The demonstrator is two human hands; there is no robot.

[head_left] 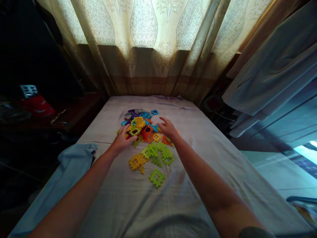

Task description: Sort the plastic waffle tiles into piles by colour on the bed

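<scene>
Closest in, both forearms run up from the bottom of the frame, cut off there, and a dark patch (sleeve or band, no idea which) sits on the right one at the lower edge. Between them, a lone green square piece [157,178] lies flat on the pale sheet [205,142], lower centre. Just past it there's a yellow cluster [137,162] and, to its right in the frame, a light-green cluster [159,151], pieces overlapping so much I can't count them.

Then the hands, mid-frame. The left hand [122,138] is at the left edge of the mixed pile [146,132], fingers spread and thumb apart, pieces right by the fingertips; can't tell whether they're actually touching. The right hand [168,128] is at the pile's right side, loosely open, index finger and thumb parted, with some orange and blue bits partly hidden around it.

Farther back, the pile goes purple, grey and blue, with one blue piece [155,112] just off its far right. Behind that hangs a patterned curtain [143,66]. Left side's mostly too dark to read.
</scene>
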